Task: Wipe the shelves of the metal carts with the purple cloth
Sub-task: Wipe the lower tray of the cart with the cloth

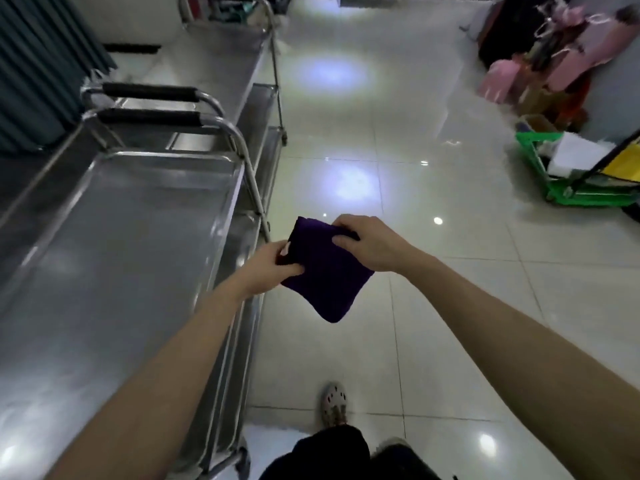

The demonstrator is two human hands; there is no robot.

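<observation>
Near metal cart (121,254) sits at left with a steel top shelf; second cart (221,67) is beyond it. Purple cloth (325,275) is folded, held in the air over the floor just right of the near cart. Likely light, soft and limp, since the lower corner sags. Best taken as a folded pad, palm on top. Left hand (273,268) pinches its left edge, right hand (367,244) grips the top edge.

2 arms reach forward; left grip (273,268) and right grip (370,244) apparently pinch cloth (329,289).
</observation>
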